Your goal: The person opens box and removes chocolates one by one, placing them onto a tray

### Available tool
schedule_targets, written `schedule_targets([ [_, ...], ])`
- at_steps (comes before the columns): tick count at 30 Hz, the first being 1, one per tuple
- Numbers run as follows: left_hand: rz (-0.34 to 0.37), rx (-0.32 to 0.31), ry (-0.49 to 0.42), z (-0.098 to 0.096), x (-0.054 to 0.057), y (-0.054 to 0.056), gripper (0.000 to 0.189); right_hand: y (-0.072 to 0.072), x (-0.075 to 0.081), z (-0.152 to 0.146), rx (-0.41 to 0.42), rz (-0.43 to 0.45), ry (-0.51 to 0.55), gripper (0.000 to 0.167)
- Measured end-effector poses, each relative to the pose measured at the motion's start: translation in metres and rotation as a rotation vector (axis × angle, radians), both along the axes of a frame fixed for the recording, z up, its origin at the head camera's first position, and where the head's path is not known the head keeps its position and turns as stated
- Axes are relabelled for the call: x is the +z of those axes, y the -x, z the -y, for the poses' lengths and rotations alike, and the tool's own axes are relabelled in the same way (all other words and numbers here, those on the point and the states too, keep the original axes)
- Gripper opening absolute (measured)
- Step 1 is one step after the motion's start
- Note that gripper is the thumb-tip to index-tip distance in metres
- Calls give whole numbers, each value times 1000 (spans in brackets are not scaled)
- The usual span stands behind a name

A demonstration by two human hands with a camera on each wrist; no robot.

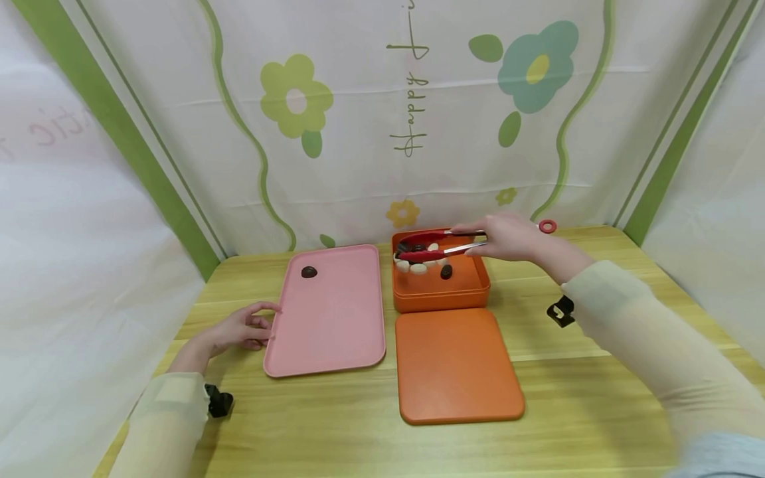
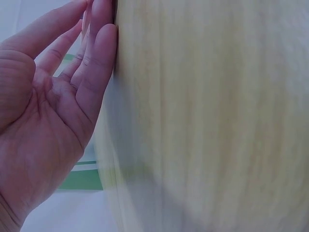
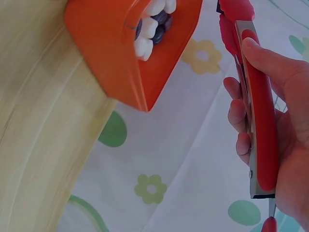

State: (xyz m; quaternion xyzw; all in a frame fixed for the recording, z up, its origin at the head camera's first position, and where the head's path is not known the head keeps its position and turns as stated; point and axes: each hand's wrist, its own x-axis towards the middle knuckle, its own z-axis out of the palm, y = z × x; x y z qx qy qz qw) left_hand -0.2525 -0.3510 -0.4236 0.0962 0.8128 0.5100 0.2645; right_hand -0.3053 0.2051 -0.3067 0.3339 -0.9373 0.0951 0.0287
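Note:
My right hand (image 1: 505,237) grips red-and-metal tongs (image 3: 265,121), thumb on one arm and fingers round the other. In the head view their red tips reach over an orange box (image 1: 442,302) holding several dark oval pieces (image 1: 446,271) and white pieces (image 1: 418,269). Something dark shows between the tips; whether it is pinched, I cannot tell. At the left edge of a pink tray (image 1: 335,332), my left hand (image 1: 239,327) holds the rim between thumb and fingers. A single dark oval piece (image 1: 309,272) lies near that tray's far left corner.
An orange lid (image 1: 459,368) lies flat in front of the box. All stand on a wooden table (image 1: 311,425), with a flowered white curtain (image 1: 358,133) behind. The tongs' red ring (image 1: 547,226) sticks out behind my right hand.

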Motion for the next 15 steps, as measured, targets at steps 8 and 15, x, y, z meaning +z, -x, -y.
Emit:
schedule_targets([
  [8,2,7,4,0,0,1,60,6,-2,25,21,51,71,53],
  [15,1,1,8,2,-1,0,60,16,-8,51,41,42,62,53],
])
